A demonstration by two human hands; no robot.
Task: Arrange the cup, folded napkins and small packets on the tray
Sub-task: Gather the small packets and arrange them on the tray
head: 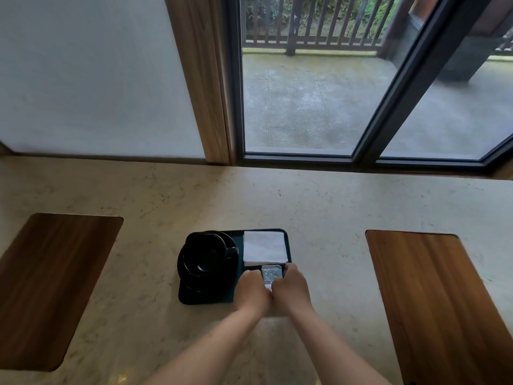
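The small packets are pinched between the left hand and right hand on the tray, just nearer than the folded napkins. The cup is already placed beside the napkins; only the packets seem left to be squared.

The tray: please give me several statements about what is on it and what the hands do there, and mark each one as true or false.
1. The black cup is on the left part of the tray. True.
2. The folded napkins lie at the near right corner of the tray. False: they lie at the far right corner, beyond the hands.
3. Both hands are at the small packets, the left hand on one side and the right hand on the other. True.
4. The cup lies tipped on its side. False: it stands upright on a black saucer.
5. The napkins are black. False: they are white.
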